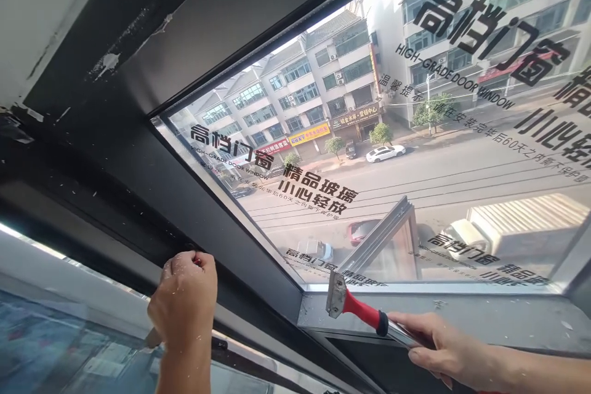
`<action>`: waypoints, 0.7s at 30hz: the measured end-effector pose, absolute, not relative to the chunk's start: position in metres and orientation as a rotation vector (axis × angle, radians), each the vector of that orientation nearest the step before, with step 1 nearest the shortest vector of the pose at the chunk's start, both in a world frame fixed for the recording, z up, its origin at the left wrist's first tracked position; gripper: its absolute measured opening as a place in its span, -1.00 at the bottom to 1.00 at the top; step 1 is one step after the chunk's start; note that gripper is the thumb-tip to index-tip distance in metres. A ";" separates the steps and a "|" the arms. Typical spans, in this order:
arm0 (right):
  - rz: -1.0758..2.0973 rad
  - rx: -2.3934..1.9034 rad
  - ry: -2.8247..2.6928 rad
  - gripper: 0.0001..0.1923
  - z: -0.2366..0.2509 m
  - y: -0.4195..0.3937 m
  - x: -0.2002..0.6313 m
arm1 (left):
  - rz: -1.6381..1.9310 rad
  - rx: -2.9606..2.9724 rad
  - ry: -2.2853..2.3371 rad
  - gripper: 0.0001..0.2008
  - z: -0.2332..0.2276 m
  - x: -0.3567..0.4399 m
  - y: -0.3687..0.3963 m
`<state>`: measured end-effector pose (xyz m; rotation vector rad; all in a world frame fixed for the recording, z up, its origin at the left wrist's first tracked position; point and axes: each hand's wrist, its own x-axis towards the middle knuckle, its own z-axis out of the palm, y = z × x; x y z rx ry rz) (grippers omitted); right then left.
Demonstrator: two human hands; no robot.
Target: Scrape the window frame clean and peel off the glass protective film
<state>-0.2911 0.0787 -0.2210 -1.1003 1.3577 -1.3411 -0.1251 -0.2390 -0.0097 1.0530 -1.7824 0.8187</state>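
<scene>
My right hand (443,345) is closed round the silver shaft of a scraper (364,311) with a red grip and a black collar. The scraper's metal head points up and to the left, by the lower corner of the window glass (295,154). My left hand (184,295) is a fist against the dark window frame (221,215). A bit of red shows between its fingers, but what it holds is hidden. White flecks dot this hand and wrist.
Printed film lettering (318,188) covers the glass. A grey sill (443,320) with loose flakes runs below it. White smears mark the upper frame (111,61). A dark handle-like bar (219,343) lies right of my left wrist. Outside are a street and buildings.
</scene>
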 end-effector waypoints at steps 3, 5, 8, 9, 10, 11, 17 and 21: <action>-1.348 -1.099 1.344 -0.39 -0.217 0.084 -0.291 | 0.814 1.019 -1.794 -0.66 -0.011 -0.124 -0.243; -1.357 -1.098 1.333 -0.41 -0.216 0.088 -0.291 | 0.813 0.997 -1.807 -0.67 -0.012 -0.122 -0.247; -1.368 -1.106 1.312 -0.43 -0.213 0.091 -0.289 | 0.804 0.992 -1.811 -0.68 -0.014 -0.120 -0.253; -1.368 -1.109 1.307 -0.43 -0.211 0.091 -0.288 | 0.800 0.993 -1.813 -0.68 -0.015 -0.120 -0.255; -1.362 -1.112 1.301 -0.43 -0.209 0.091 -0.287 | 0.794 0.998 -1.809 -0.68 -0.016 -0.119 -0.257; -1.355 -1.113 1.295 -0.43 -0.205 0.092 -0.286 | 0.787 1.000 -1.808 -0.69 -0.017 -0.119 -0.258; -1.362 -1.129 1.238 -0.44 -0.185 0.095 -0.284 | 0.767 1.051 -1.754 -0.70 -0.017 -0.120 -0.266; -1.354 -1.131 1.234 -0.48 -0.184 0.098 -0.284 | 0.677 1.119 -1.756 -0.72 -0.008 -0.118 -0.265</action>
